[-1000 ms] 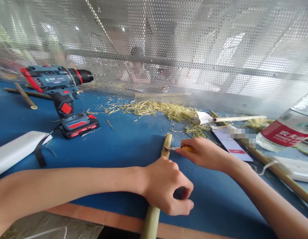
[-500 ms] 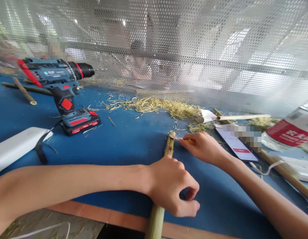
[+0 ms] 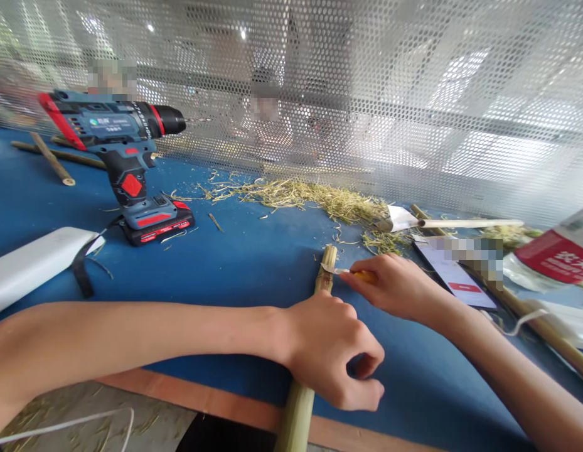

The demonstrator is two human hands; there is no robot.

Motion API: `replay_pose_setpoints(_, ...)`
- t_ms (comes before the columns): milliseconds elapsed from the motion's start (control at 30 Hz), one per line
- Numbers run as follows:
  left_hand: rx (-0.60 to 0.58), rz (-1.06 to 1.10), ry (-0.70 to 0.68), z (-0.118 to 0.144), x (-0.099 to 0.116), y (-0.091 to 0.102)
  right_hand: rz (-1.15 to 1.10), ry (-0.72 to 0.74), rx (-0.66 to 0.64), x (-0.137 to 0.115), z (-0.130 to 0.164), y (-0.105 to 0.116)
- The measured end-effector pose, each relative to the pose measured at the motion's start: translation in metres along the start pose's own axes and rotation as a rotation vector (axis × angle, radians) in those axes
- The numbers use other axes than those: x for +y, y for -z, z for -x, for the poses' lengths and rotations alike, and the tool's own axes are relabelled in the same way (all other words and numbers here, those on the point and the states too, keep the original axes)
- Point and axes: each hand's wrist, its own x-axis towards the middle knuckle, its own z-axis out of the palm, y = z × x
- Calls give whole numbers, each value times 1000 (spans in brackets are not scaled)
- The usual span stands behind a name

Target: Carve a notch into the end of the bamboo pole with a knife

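A pale green bamboo-like pole (image 3: 297,411) runs from the bottom edge of the view up to its cut far end on the blue tabletop. My left hand (image 3: 331,351) lies over the pole, pressing it down, with thumb and fingers curled on its right side. Between the fingers of my right hand (image 3: 393,282) is the yellow handle of a small knife (image 3: 336,270). Its short metal blade touches the pole a little below the far end, beyond my left hand. The far end of the pole (image 3: 329,254) looks peeled and lighter.
A cordless drill (image 3: 126,132) stands at the left, near a white case (image 3: 32,263). Fibre shavings (image 3: 310,196) lie along a perforated metal screen (image 3: 366,75). At the right are a phone (image 3: 454,276), a large water bottle (image 3: 555,254) and another pole (image 3: 550,329). People show blurred behind the screen.
The knife blade has moved from the pole's far tip a little down toward my left hand. My left hand keeps its hold. The whole view has shifted slightly.
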Motion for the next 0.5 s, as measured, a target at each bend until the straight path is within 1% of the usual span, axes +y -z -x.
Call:
replay_pose_setpoints(100,10,-2,-11,0,0,1,63,-26,32,0,-11,0)
replay_pose_setpoints(200,10,-15,-25,-1,0,1,146,-107,101,9,-20,-1)
replay_pose_setpoints(267,15,-23,-20,0,-1,1,140,-170,145,19,-23,-3)
replay_pose_setpoints(333,22,-7,-14,0,-3,0,71,-195,176,27,-22,-5)
replay_pose_setpoints(400,39,21,-20,2,-4,0,-11,-167,192,31,-19,-5)
replay_pose_setpoints(500,82,60,-47,3,-6,0,-104,-53,160,26,-13,-3)
